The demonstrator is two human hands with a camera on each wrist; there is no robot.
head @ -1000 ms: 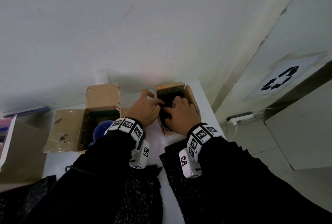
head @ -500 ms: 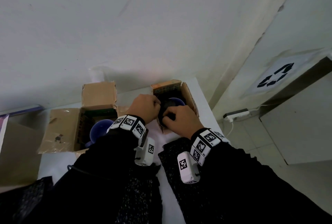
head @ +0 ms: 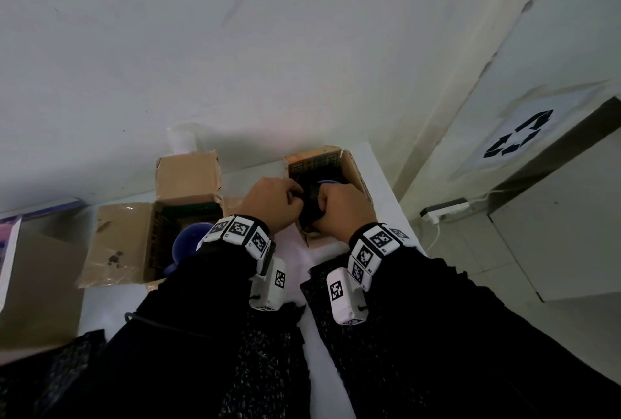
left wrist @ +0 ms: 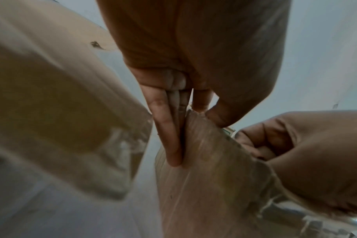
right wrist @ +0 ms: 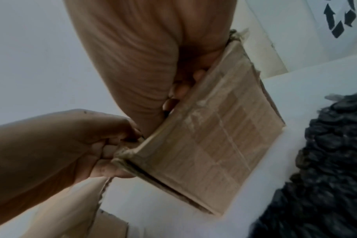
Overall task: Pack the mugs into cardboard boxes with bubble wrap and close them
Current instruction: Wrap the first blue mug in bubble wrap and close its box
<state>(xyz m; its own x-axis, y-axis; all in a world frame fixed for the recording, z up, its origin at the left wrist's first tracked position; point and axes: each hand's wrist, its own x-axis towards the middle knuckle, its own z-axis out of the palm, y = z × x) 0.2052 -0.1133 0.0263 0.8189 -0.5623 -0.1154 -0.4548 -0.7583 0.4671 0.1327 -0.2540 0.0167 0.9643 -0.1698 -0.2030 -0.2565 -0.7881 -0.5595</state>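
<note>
Near the table's back right corner stands the small right cardboard box (head: 353, 168), flaps up. A blue mug's rim (head: 327, 183) shows inside it, with black bubble wrap (head: 309, 208) bunched at the near side. My left hand (head: 272, 203) pinches the box's left wall: its fingers (left wrist: 167, 136) lie flat on the outside and the thumb hooks over the rim. My right hand (head: 342, 210) is curled over the near wall, and its fingers (right wrist: 181, 90) grip the wrap inside. The left box (head: 117, 243) lies open and holds a second blue mug (head: 188, 240).
Two sheets of black bubble wrap (head: 268, 351) lie on the white table (head: 379, 183) under my forearms. A big cardboard piece (head: 33, 284) sits far left. The wall is right behind the boxes. The table edge runs just right of the right box, with a power strip (head: 443, 210) on the floor below.
Both hands went from flat on top of the wrap to curled at the box's near side. The wrap sank lower, and the blue mug's rim came into view.
</note>
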